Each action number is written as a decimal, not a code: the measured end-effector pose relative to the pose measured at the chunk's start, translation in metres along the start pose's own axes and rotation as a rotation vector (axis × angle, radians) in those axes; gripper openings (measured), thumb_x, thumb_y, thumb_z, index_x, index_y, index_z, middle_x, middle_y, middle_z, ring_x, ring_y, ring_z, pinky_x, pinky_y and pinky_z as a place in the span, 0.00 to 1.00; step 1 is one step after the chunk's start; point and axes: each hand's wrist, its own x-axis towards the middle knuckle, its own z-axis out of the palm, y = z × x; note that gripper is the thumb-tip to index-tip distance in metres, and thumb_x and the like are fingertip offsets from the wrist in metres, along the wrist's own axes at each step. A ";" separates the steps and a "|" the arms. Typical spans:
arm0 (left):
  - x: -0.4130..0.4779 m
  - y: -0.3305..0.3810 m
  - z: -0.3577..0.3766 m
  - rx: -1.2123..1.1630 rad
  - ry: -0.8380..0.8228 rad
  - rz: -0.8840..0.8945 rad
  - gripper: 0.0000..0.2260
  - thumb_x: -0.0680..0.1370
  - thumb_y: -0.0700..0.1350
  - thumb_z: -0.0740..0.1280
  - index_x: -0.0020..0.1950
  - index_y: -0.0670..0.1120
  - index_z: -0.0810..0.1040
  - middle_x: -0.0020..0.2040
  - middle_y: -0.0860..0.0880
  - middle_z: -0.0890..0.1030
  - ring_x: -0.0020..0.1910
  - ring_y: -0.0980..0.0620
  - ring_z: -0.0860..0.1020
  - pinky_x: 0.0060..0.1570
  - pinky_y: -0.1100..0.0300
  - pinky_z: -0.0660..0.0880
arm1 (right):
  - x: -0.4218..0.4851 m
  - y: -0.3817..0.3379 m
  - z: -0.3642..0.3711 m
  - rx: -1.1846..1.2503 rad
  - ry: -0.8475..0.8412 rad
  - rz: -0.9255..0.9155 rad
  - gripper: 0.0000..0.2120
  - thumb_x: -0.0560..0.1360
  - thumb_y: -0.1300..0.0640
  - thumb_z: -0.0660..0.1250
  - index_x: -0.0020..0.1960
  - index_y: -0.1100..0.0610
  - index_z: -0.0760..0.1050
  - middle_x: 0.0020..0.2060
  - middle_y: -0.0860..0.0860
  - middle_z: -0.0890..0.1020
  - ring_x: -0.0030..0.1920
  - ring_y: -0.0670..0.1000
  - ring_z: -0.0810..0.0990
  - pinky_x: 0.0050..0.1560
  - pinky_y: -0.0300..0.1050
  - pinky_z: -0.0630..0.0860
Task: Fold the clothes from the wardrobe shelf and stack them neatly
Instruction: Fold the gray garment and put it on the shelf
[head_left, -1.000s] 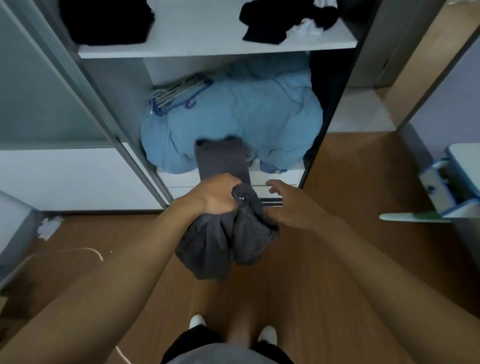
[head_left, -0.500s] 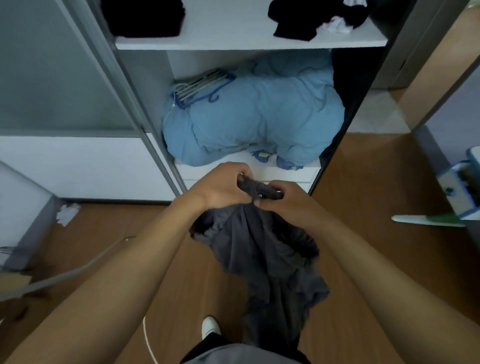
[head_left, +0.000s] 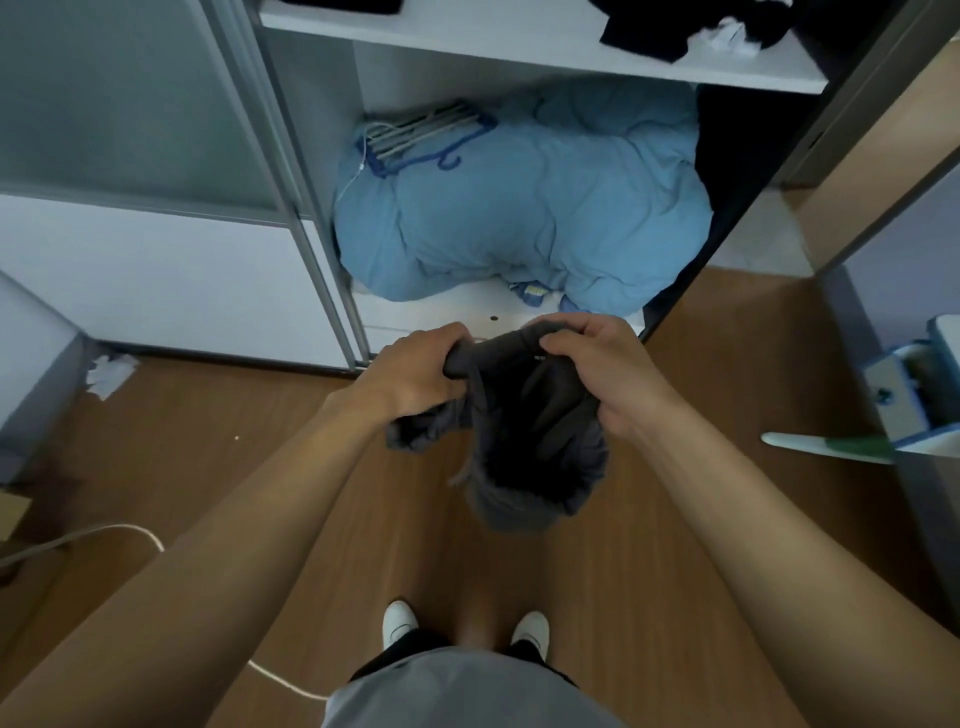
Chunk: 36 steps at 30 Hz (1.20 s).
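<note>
A dark grey garment (head_left: 524, 441) hangs bunched in the air in front of the open wardrobe. My left hand (head_left: 415, 371) grips its top edge on the left and my right hand (head_left: 602, 371) grips the same edge on the right, a short gap apart. The cloth droops below both hands, with a drawstring dangling. On the white wardrobe shelf (head_left: 519, 47) above lie crumpled black clothes (head_left: 691, 26) with a bit of white fabric. A folded dark item sits at the shelf's top left, mostly cut off by the frame.
A big light-blue duvet (head_left: 519, 208) fills the lower compartment, with blue hangers (head_left: 421, 135) on it. The sliding door (head_left: 130, 104) stands to the left. A white cable (head_left: 104, 535) and paper scraps (head_left: 109, 371) lie on the wooden floor. A blue-white rack (head_left: 914, 395) juts in at right.
My right hand has taken hold of the garment's top edge beside my left. The cloth, first clumped in the left hand, dropped open and now hangs between both hands.
</note>
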 end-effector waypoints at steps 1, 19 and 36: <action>0.001 -0.008 0.002 -0.005 0.029 -0.036 0.14 0.74 0.44 0.70 0.57 0.54 0.72 0.48 0.53 0.80 0.49 0.48 0.78 0.48 0.52 0.75 | 0.000 -0.003 0.001 0.011 0.008 -0.014 0.16 0.76 0.70 0.64 0.41 0.54 0.85 0.36 0.52 0.87 0.39 0.51 0.85 0.47 0.44 0.83; 0.018 -0.018 -0.040 -0.927 0.433 -0.480 0.18 0.74 0.30 0.55 0.45 0.45 0.82 0.39 0.46 0.82 0.36 0.50 0.80 0.25 0.64 0.75 | 0.042 0.076 -0.053 -1.206 0.255 0.083 0.10 0.76 0.58 0.64 0.51 0.48 0.81 0.54 0.53 0.80 0.54 0.59 0.81 0.45 0.46 0.71; -0.001 0.032 -0.081 -0.907 0.300 -0.191 0.22 0.65 0.25 0.53 0.27 0.47 0.78 0.25 0.49 0.74 0.23 0.52 0.65 0.22 0.66 0.56 | 0.069 0.140 0.010 -0.536 -0.177 0.157 0.34 0.74 0.56 0.74 0.76 0.55 0.63 0.69 0.53 0.73 0.64 0.54 0.75 0.66 0.52 0.73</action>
